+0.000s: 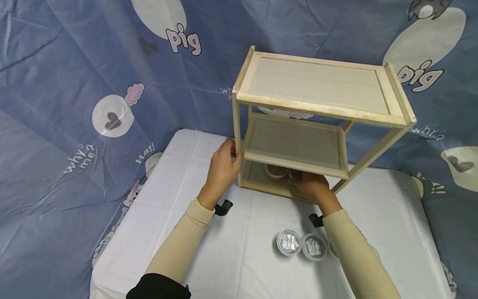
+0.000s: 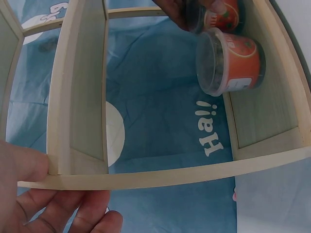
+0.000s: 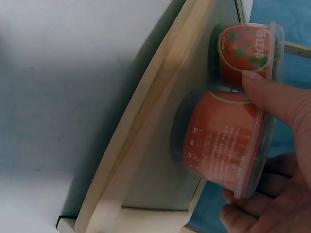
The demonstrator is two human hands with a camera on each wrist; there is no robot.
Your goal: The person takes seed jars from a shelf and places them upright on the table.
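Currently, a pale unfinished-wood rack with three tiers stands right of centre in the head view, on a tabletop covered in white cloth. Left hand: grasping the rack's front-left post at middle-shelf level; in the left wrist view the thumb lies above the post, lower left, with the other fingers below it. Right hand: reaching in under the middle shelf, grasping a round clear-plastic tub with a red printed label, seen at the centre-right of the right wrist view. Held tub is over the bottom shelf; whether its base touches the wood cannot be told. Second tub, likewise red-labelled with a tomato picture, stands upright on that shelf close beside the first, upper right of the left wrist view. Two more round clear-lidded tubs, left one and right one, sit side by side at the lower centre-right of the head view; further rims are partly hidden by the right beige sleeve. Backdrop: blue cloth with white lettering and cartoon prints, upper frame and left side.
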